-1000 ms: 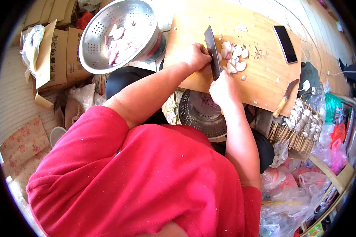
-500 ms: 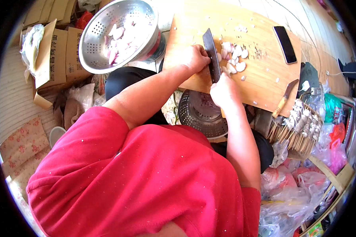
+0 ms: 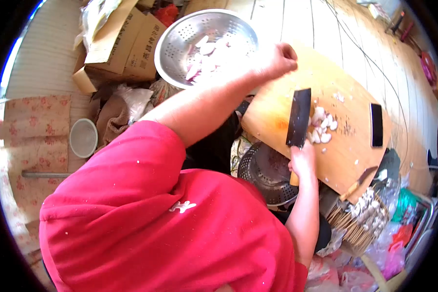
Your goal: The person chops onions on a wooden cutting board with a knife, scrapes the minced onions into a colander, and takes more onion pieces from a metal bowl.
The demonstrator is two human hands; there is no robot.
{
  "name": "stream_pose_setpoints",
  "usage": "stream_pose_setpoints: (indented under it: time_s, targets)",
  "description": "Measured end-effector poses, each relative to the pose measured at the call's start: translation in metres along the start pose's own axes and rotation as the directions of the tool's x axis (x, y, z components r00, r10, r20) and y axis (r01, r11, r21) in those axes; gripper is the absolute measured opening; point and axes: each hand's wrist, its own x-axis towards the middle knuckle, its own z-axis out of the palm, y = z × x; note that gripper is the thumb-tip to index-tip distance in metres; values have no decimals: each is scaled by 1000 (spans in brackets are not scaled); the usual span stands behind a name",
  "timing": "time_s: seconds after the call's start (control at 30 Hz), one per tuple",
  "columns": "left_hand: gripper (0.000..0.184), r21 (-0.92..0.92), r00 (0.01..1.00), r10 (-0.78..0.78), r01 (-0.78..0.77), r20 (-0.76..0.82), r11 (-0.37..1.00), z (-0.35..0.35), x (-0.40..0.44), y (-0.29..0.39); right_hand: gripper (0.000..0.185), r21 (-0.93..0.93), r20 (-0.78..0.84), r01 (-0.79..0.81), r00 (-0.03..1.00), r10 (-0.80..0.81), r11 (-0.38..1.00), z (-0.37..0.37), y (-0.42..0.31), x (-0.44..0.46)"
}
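My right hand (image 3: pixel 302 158) is closed round the wooden handle of a cleaver (image 3: pixel 299 117), whose dark blade lies over the left part of the wooden cutting board (image 3: pixel 272 109). Just right of the blade are cut pinkish-white pieces (image 3: pixel 322 125), which look like shallot or onion. My left hand (image 3: pixel 279 61) is raised near the board's upper left edge, beside the metal colander (image 3: pixel 173 46). Its fingers are curled together, and whatever they may hold is hidden. More cut pieces (image 3: pixel 208 48) lie in the colander.
A phone (image 3: pixel 376 125) and a small knife (image 3: pixel 359 183) lie on the board's right side. A second colander (image 3: pixel 263 173) sits below the board. Skewered food (image 3: pixel 367 214) and plastic bags are at lower right. A cardboard box (image 3: pixel 126 48) and white bowl (image 3: pixel 83 138) are at left.
My left hand has moved away from the cleaver, up toward the colander's right side. The cleaver's blade now shows its broad face. The whole view has shifted and turned.
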Motion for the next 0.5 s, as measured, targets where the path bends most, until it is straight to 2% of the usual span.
stream_pose_setpoints:
  time_s: [0.07,0.13,0.2,0.27,0.3,0.33,0.4,0.43,0.5]
  targets:
    - [31,309,982,105,-53,-155,949,-50,13,-21,20,57,-29,-5,1000,7,998,2,7,3]
    - [39,447,971,21,90,-237,890,-98,24,-60,20,80,-62,-69,995,74,994,-6,11,5]
    - [53,454,922,-177,329,-345,828,-144,39,-124,20,78,-102,-74,991,82,994,-16,17,6]
    - [61,428,888,-231,401,-397,810,-189,39,-179,20,70,-131,-91,986,99,993,-17,12,-1]
    - [74,369,878,-284,429,-386,825,-195,38,-186,20,57,-139,-83,986,90,995,-21,15,2]
    - [74,352,877,-285,426,-388,833,-190,40,-196,20,40,-166,-77,983,82,996,-26,20,5]
    - [92,221,751,-428,590,-503,777,-184,26,-195,21,31,-176,-81,981,86,996,-26,25,3]
    - [107,234,778,-452,584,-437,778,-192,34,-222,22,40,-165,-85,982,90,996,-23,25,1]
    - [111,290,809,-423,555,-408,780,-184,39,-226,24,53,-155,-90,983,97,995,-20,25,-1]
